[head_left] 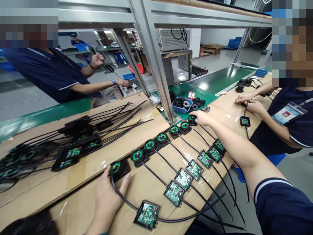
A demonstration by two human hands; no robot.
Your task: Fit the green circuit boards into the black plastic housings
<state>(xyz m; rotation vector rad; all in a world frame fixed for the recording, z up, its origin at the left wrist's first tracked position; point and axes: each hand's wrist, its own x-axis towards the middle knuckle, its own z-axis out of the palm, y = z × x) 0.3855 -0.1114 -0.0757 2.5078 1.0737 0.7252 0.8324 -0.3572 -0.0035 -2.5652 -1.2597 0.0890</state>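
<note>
My left hand (106, 192) reaches around the near round black housing (116, 168), thumb on one side and fingers on the other. A green ring-shaped board shows inside it. At the far end of the row, my right hand (202, 118) has its fingers on another round black housing (192, 120); its fingertips are partly hidden. Several similar housings (149, 145) stand in line between my hands. A black cable (122, 195) runs from the near housing to a square black case with a green circuit board (147, 213). Matching cases (183, 178) lie along the table.
Black cables and cases (80, 140) are heaped on the cardboard-covered bench to the left. A metal post (158, 65) rises behind the row. Beyond it stands a blue bin (182, 109) of black parts. Co-workers handle cables at left and right. Cable ends hang over the table edge.
</note>
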